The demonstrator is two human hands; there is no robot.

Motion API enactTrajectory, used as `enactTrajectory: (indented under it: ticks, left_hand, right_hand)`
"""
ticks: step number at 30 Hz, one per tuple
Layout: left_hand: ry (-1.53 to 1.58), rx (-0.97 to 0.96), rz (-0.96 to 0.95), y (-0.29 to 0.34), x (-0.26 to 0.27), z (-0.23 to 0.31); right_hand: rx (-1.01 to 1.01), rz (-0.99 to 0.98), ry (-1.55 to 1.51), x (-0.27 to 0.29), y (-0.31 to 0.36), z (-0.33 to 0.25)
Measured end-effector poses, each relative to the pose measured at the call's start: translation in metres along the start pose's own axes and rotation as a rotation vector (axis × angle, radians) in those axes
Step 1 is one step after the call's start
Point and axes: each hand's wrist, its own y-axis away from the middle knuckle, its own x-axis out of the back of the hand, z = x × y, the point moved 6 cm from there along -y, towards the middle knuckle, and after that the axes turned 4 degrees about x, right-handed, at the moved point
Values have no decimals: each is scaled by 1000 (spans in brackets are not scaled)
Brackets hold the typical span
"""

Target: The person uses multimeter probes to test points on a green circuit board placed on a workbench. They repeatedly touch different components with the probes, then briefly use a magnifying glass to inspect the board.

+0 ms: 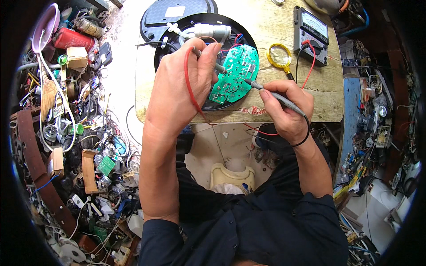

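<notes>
Left hand: fingers closed round a thin probe w/ a red wire. Metal tip of the red-wire probe sticks out past the fingers and lands on the green board.
Right hand: fingers closed round a grey probe, held like a pen. Its black wire loops round the wrist. Tip touches the right side of the green board.
Green board: rounded shape, tilted, lies on top of the round black base, between the 2 hands. Both tips are on it, a little apart.
Round black base: on the counter, mostly under the board and left hand. A white part w/ tubes sits at its top. A 2nd black round piece lies just behind it.
Counter: small wood top. Front edge runs just under both hands; some paint is chipped there. Left edge is close to the black base. Bare wood shows on the right, between right hand and meter.
Magnifying glass: yellow rim, just right of the board, near the right hand.
Meter: dark box w/ a dial, back right corner, red and black wires plugged in.
Room on left: a big pile of wires and scrap parts on the floor, right up near the counter's left edge.
Room on right: a blue shelf w/ small parts, close to the counter's right edge.
Below: person's dark sleeves and legs, pale floor under the counter.
</notes>
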Motion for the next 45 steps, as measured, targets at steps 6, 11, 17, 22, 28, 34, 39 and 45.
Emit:
enactTrajectory:
  ticks: [6,11,17,22,28,34,39,45]
  left_hand:
    - [35,-21,8,0,0,0]
    - [25,-20,13,0,0,2]
    - [36,0,26,0,1,4]
    - [23,-2,32,0,2,5]
    - [12,-24,18,0,1,0]
    - [9,-39,15,0,0,-1]
    - [2,-64,24,0,1,-1]
    - [1,-59,28,1,1,1]
  right_hand:
    - [3,-16,-10,-4,-1,-1]
    - [11,-23,20,-5,-1,0]
    - [14,-22,26,-6,-1,1]
    - [47,-25,40,-8,-2,1]
    - [0,-30,20,-8,-2,3]
    - [10,-36,34,-9,-3,2]
    - [4,-36,20,-9,-3,2]
    - [28,-33,30,-9,-3,2]
